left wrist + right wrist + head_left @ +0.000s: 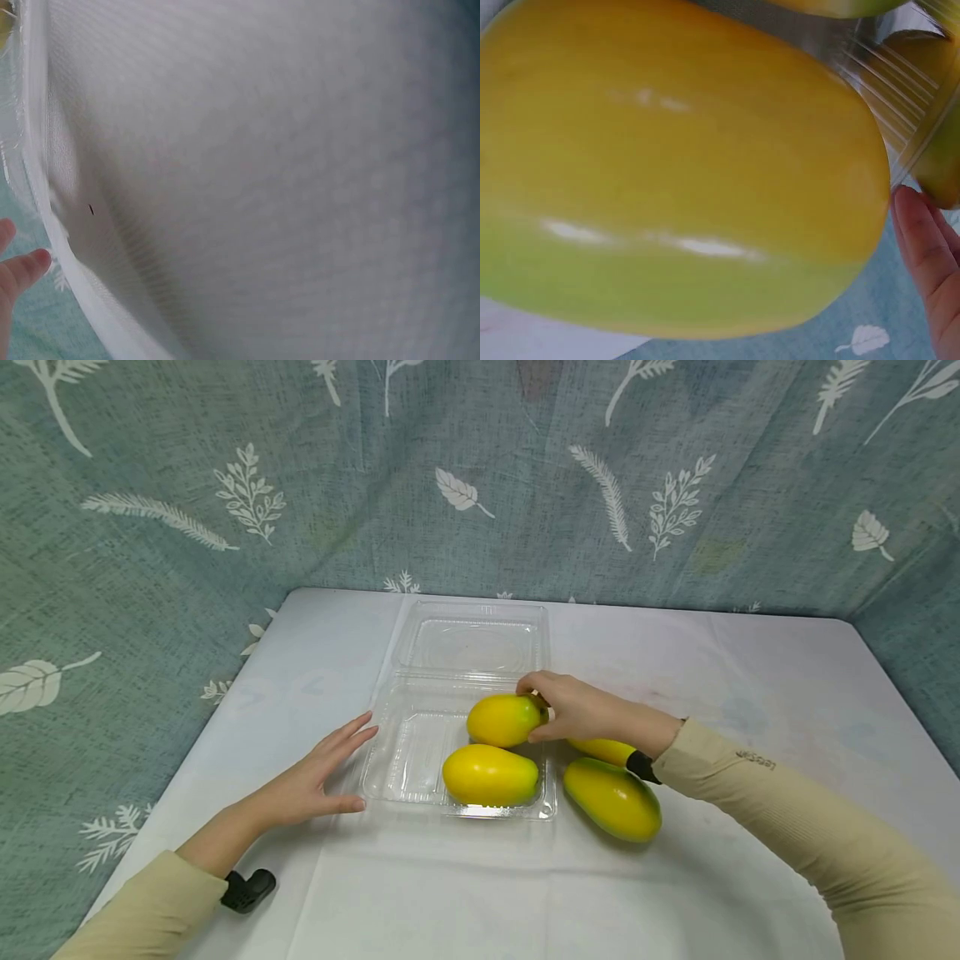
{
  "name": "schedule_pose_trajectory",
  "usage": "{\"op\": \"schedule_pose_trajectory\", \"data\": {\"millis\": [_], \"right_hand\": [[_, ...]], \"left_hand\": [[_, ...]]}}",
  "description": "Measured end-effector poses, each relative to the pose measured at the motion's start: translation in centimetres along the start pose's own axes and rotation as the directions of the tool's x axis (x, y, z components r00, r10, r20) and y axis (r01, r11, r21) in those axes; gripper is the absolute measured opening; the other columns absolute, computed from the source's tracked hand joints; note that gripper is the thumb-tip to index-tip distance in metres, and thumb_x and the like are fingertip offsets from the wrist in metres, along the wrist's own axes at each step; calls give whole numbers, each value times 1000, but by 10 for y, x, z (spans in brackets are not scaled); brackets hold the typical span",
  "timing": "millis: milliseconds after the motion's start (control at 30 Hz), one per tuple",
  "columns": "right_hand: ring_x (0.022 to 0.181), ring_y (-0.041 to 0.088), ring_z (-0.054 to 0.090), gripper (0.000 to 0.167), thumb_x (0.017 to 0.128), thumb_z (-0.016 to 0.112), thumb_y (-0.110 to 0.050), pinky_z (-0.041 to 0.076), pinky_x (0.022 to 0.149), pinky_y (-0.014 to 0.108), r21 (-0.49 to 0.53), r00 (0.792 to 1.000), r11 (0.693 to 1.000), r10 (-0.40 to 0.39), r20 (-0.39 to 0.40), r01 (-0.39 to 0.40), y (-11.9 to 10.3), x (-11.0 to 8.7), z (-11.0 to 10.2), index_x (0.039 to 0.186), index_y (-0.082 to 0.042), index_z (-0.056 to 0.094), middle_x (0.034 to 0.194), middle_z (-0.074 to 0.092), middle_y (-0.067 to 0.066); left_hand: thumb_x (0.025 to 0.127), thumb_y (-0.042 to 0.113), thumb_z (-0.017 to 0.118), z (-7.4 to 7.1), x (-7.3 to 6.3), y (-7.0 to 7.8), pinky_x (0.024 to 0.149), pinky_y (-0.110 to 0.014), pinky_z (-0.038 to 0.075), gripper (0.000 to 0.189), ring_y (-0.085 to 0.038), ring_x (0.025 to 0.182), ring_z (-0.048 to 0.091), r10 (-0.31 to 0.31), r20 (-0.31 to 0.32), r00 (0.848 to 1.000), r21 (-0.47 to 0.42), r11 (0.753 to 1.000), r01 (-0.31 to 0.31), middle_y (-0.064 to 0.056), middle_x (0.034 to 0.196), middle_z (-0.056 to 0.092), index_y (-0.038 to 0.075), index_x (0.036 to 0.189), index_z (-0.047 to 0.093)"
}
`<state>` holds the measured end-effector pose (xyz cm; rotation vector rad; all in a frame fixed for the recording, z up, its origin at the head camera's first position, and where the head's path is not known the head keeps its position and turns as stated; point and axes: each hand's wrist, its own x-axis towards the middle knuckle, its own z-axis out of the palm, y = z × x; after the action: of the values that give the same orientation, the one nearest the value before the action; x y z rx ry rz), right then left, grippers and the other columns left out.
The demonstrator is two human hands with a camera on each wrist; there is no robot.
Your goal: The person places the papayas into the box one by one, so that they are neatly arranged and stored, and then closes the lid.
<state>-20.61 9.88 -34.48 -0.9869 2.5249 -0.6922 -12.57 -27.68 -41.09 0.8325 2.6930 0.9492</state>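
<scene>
A clear plastic clamshell box (pixel 416 752) lies open, its lid (pixel 472 639) folded back away from me. My right hand (pixel 581 706) grips the green stem end of an oval yellow fruit (pixel 498 720), shaped like a mango or papaya, between thumb and fingers. That fruit is over the box's right half. A second yellow fruit (pixel 490 775) lies in the box, nearer to me. At the box's left edge, my left hand (pixel 303 781) has its fingers spread, with nothing in it. The left wrist view shows mostly white cloth and some fingertips (pixel 26 270).
Right of the box lies a yellow-green fruit (pixel 612 799). Behind it another fruit (pixel 603 750) is partly hidden by my right wrist. White cloth (pixel 450 885) covers the table. A leaf-patterned green-blue curtain (pixel 525 518) hangs along the back and sides.
</scene>
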Motion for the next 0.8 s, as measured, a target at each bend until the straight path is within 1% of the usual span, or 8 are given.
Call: {"op": "schedule_pose_trajectory", "data": {"millis": [167, 300, 433, 533, 667, 800], "right_hand": [[108, 26, 53, 61, 77, 74, -20, 46, 90, 38, 11, 1000, 1000, 9, -8, -9, 0, -6, -8, 127, -2, 44, 125, 52, 13], [112, 30, 51, 66, 78, 74, -19, 45, 92, 41, 28, 999, 999, 22, -24, -22, 2, -12, -19, 131, 0, 40, 132, 47, 17], [112, 31, 51, 66, 78, 73, -17, 45, 92, 43, 35, 998, 999, 28, -50, -27, 6, -20, -28, 132, 0, 39, 132, 46, 18], [111, 31, 52, 65, 79, 72, -17, 46, 90, 44, 21, 997, 999, 32, -69, -31, 10, -26, -33, 132, 0, 39, 131, 47, 18], [109, 32, 53, 63, 80, 71, -16, 47, 87, 44, 3, 995, 999, 48, -93, -48, 17, -35, -36, 132, -1, 40, 130, 48, 19], [109, 33, 53, 62, 79, 72, -16, 47, 87, 45, 11, 992, 997, 81, -100, -80, 24, -44, -37, 132, -2, 41, 129, 48, 19]], "left_hand": [[75, 27, 73, 0, 0, 2, 96, -64, 24, 86, -32, 138, 11, -2, -2, 1000, -2, 1000, 2, -4, 154, 8, 10, 145, 25], [75, 26, 74, 0, 0, 2, 96, -64, 24, 87, -31, 138, 10, 2, -2, 1000, -4, 1000, -2, -5, 154, 9, 9, 145, 25], [75, 26, 74, 0, 0, 2, 96, -64, 24, 87, -31, 138, 10, 3, -2, 1000, -4, 1000, -3, -5, 154, 8, 9, 145, 25], [75, 26, 74, 0, 0, 2, 96, -64, 24, 86, -31, 138, 10, 3, -3, 1000, -5, 1000, -3, -5, 154, 8, 9, 144, 25], [75, 25, 74, 0, 0, 2, 96, -64, 24, 87, -31, 138, 10, 2, -1, 1000, -5, 1000, -2, -4, 154, 8, 9, 145, 25], [75, 25, 74, 0, 0, 1, 96, -64, 24, 87, -31, 138, 10, -3, 1, 1000, -5, 1000, 3, -3, 154, 8, 11, 145, 24]]}}
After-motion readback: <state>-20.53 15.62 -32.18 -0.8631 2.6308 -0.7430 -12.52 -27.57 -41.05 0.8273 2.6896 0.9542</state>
